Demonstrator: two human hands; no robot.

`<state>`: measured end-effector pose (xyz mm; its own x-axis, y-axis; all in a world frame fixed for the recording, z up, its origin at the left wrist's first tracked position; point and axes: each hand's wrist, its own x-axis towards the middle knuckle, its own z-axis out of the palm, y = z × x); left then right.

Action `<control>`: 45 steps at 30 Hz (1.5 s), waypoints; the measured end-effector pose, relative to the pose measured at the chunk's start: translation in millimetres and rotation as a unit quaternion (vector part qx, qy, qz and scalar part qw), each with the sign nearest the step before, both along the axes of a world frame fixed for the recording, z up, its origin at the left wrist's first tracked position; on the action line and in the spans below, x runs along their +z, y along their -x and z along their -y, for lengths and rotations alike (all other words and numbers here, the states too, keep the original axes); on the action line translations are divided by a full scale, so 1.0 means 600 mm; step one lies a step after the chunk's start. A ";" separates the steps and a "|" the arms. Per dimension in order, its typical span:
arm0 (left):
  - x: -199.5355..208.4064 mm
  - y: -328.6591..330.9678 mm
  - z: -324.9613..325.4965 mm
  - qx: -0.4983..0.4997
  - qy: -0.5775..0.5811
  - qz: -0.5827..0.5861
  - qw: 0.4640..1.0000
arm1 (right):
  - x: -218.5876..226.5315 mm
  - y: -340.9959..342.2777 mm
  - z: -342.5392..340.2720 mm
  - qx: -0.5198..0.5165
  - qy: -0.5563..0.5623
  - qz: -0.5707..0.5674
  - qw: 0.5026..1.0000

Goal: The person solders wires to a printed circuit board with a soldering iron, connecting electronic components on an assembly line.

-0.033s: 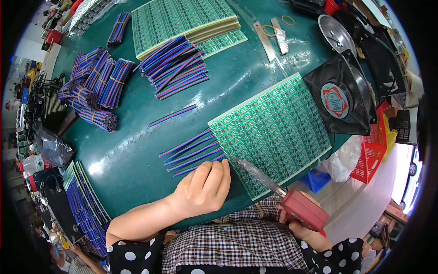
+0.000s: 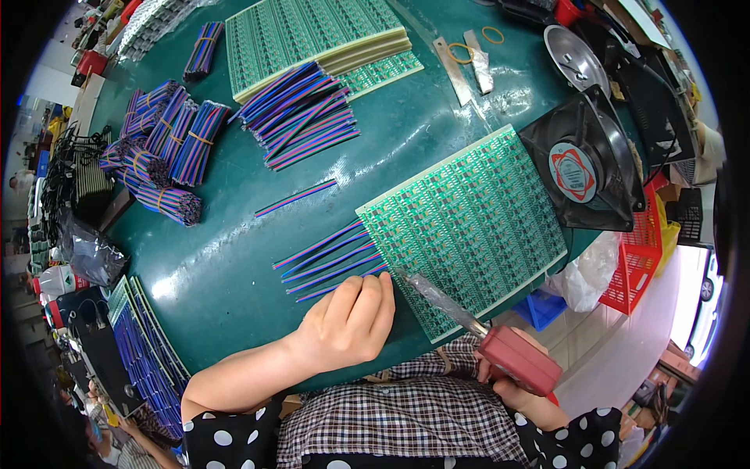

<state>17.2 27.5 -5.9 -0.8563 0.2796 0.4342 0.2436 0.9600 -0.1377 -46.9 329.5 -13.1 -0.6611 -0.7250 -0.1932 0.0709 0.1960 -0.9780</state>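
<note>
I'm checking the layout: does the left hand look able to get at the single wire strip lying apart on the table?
Probably yes: only low-lying wires seem to lie between the left hand and the single wire strip, whose upper side looks uncovered.

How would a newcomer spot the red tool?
On the green table, find the circuit board sheet beside the black fan. At the sheet's near edge, the right hand grips the red tool, its shaft slanting over the sheet. Its chunky red handle sets it apart from the fan and green sheet.

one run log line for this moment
left hand: curled by green circuit panel | right hand: gripping red tool | wires: fanned at panel's left edge
</note>
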 end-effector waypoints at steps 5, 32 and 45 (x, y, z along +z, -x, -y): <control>0.001 0.002 -0.004 -0.003 -0.001 0.006 1.000 | 0.001 0.013 0.006 0.067 0.006 -0.107 0.992; 0.030 0.079 0.117 0.185 -0.142 0.113 0.966 | -0.004 -0.033 0.012 -0.203 0.128 0.192 0.952; 0.065 0.028 0.025 0.073 -0.437 0.174 0.879 | -0.001 -0.027 -0.004 -0.181 0.098 0.194 0.959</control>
<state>0.5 12.6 33.3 -0.9791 -0.1550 0.1320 -0.0108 0.6871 0.7265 -30.9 331.7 -13.4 -0.7818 -0.5098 -0.3589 0.4661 -0.0957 -0.8795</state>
